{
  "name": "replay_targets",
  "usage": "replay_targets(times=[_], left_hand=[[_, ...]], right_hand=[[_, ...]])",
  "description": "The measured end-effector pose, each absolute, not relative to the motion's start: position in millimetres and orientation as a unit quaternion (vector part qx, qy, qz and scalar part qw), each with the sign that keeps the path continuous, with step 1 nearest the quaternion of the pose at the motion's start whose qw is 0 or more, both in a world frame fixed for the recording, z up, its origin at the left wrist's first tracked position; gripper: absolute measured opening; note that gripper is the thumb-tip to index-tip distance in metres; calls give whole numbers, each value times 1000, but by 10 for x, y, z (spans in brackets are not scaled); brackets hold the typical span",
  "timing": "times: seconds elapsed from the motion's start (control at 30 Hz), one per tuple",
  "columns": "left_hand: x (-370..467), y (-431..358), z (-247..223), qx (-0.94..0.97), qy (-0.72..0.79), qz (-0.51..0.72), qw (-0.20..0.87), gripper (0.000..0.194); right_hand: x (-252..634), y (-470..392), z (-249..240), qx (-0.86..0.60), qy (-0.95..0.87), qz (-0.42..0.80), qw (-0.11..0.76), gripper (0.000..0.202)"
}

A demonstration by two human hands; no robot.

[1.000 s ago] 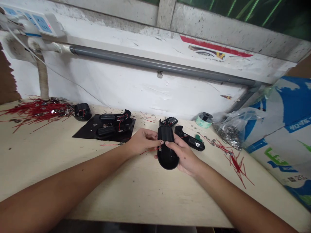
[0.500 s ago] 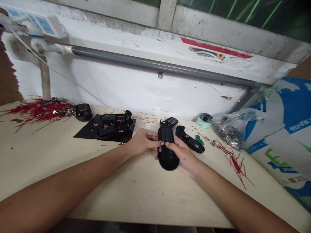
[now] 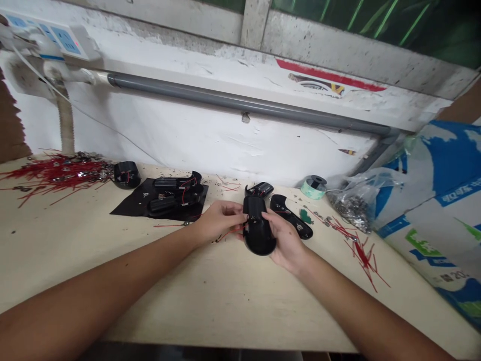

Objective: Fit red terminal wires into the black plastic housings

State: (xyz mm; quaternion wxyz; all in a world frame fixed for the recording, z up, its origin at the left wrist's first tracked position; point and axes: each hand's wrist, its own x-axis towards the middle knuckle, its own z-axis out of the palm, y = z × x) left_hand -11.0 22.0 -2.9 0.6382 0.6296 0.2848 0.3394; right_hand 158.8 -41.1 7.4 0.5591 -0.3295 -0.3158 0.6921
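Observation:
A rounded black plastic housing (image 3: 259, 235) is held over the table between my hands. My right hand (image 3: 287, 238) wraps its right side, thumb on the upper face. My left hand (image 3: 220, 220) is closed at the housing's left edge, thumb tip against it and other fingers partly hidden behind. Below that hand a thin red wire (image 3: 229, 232) trails out to the left. Behind the held piece lie two similar black housings, a small one (image 3: 259, 189) and a longer curved one (image 3: 291, 215).
More wired black housings (image 3: 169, 203) rest on a black sheet (image 3: 124, 205); another housing (image 3: 127, 174) stands by a heap of red wires (image 3: 63, 170). Rightward are a tape roll (image 3: 313, 186), a plastic bag of metal bits (image 3: 351, 208), loose red wires (image 3: 364, 258) and a large carton (image 3: 424, 200).
My right thumb has moved up and away from the housing's middle, to its upper right edge. My left thumb stays at the left edge. The view has shifted slightly.

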Motion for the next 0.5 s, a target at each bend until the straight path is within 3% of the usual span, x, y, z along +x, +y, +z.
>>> replay_targets(times=[0.1,0.23,0.5], left_hand=[[-85,209,-33,591,300,385,642,25],[-70,170,-66,602,343,446,566,28],[-43,77,-64,712,310,451,440,15]], right_hand=[[1606,-401,76,-332,-320,690,558,24],[1616,-403,92,-367,-303,670,570,27],[1600,-400,60,-403,-310,639,577,28]])
